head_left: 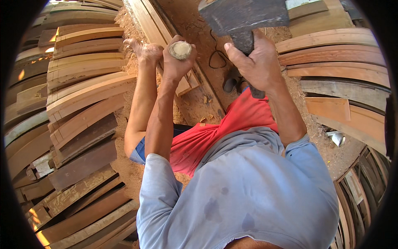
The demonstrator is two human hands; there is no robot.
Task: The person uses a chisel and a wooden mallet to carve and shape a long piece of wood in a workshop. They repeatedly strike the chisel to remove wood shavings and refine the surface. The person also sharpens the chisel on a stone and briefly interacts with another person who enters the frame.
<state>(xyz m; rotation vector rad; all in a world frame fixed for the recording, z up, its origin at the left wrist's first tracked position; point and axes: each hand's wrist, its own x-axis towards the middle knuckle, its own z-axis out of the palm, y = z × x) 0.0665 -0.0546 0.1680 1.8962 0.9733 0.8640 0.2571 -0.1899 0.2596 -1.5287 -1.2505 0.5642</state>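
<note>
- The person's left hand (177, 58) is raised in front of them, fingers wrapped tight round the butt end of a wooden handle (180, 50); the pale, round cut end of the handle faces the camera.
- The right hand (258, 62) is up beside it, to the right, closed round the dark neck just under a broad grey blade (244, 15), which looks like the head of an axe or adze. The blade fills the top middle of the view, above both hands.
- Whether the handle and the blade belong to one tool, I cannot tell from here.
- A second person in a red shirt (224, 133) bends low right behind the raised arms; that person's bare arm stretches up the picture, and their hand (145, 49) rests on a long pale plank (155, 29), just left of the handle.
- Stacks of curved planks (83, 95) lie along the left side, and more curved boards (336, 54) are piled on the right.
- The ground (195, 95) between them is covered in sawdust and chips.
</note>
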